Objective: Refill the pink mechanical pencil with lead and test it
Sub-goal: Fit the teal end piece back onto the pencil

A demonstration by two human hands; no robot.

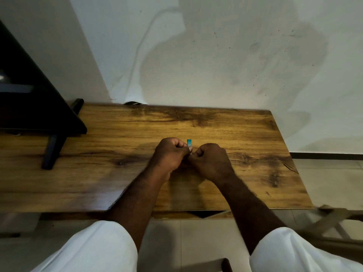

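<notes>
Over the middle of the wooden table (pixel 245 130), the left hand (pixel 170 152) pinches a small teal lead case (pixel 189 143) pointing to twelve o'clock. The right hand (pixel 211 158) curls at its three o'clock, grip unclear. Pink pencil unseen. Probably opening the case; next, draw one lead out gently.

Teal-and-white lead case (pixel 189 143); brown wood-grain table (pixel 216 126); white sleeves (pixel 98 250).

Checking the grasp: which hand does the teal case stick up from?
The left hand; the teal case rises from its fingers, while the right hand curls lower.
</notes>
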